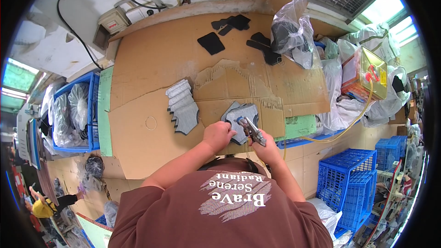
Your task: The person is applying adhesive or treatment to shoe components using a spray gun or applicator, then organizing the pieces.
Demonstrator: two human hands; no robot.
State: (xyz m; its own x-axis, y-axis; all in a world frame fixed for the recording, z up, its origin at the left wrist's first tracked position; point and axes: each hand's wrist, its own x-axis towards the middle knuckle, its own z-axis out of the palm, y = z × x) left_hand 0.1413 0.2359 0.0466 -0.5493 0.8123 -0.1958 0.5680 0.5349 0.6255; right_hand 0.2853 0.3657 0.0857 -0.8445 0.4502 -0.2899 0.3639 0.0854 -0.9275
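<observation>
- The left hand (219,134) lay flat, fingers together, pressing on the near edge of a small stack of grey pieces (243,120).
- The right hand (262,149) was wrapped around a metal spray gun (251,130), its nozzle pointing down at the top grey piece.
- That stack sat on a torn cardboard sheet (229,87) covering the tabletop (151,59), just in front of the person.
- A fanned row of grey pieces (183,105) lay just left of the stack, apart from both hands.
- A yellowish hose (353,119) ran from the gun's side toward a yellow tin can (365,76) at the right.
- Black pieces (211,42) lay at the far side beside a clear plastic bag (291,32).
- Blue crates (356,183) stood on the floor at the right.
</observation>
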